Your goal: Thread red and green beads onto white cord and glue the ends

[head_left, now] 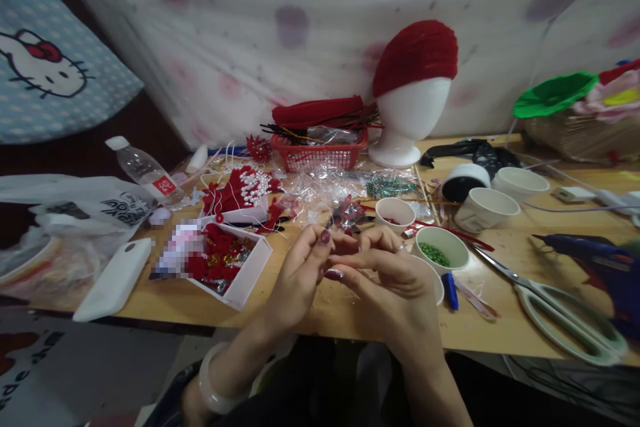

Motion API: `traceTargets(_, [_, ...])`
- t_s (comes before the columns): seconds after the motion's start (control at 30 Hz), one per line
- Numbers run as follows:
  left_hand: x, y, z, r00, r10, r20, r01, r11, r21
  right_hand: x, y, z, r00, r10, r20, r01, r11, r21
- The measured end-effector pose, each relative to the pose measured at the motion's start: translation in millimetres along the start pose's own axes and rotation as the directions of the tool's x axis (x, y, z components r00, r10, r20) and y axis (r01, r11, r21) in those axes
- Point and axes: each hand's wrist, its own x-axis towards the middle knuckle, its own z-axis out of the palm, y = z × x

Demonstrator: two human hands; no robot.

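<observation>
My left hand and my right hand meet over the front of the table, fingertips pinched close together. Whatever lies between the fingers is too small or too hidden to make out. Just right of my right hand stands a paper cup of green beads. A white cup is partly covered by that hand. Behind my fingers is another cup with dark red bits. Left of my left hand sits an open white box holding red and gold pieces.
Large scissors, a blue glue gun and a blue marker cap lie right. A white phone and plastic bottle are left. Behind stand a red basket and a foam head with a red cap.
</observation>
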Motion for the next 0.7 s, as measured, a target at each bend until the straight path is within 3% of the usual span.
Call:
traceTargets(0.2, [1,1,5.1,0.987,-0.151,-0.057,0.144,0.983,-0.11,-4,5,3,0.998,0.052,0.039,-0.055,0.995,0.087])
traceTargets(0.4, [-1,-2,-4.8,0.993,-0.101,-0.068,0.104,0.994,0.04,-2,9,6,0.981,0.181,-0.063,-0.18,0.983,0.027])
traceTargets(0.57, [0,-9,-14.1,0.985,0.096,-0.146,-0.052,0.959,0.279,-8,-7,3,0.98,0.077,-0.183,-0.104,0.984,-0.144])
traceTargets(0.63, [1,-13,-18.1,0.961,0.224,-0.165,-0.134,0.893,0.43,-25,-16,-14,0.969,0.017,-0.246,-0.082,0.963,-0.257])
traceTargets(0.7, [1,-18,-23.3,0.926,0.344,-0.153,-0.202,0.797,0.569,-49,-23,-49,0.952,-0.04,-0.303,-0.089,0.911,-0.402])
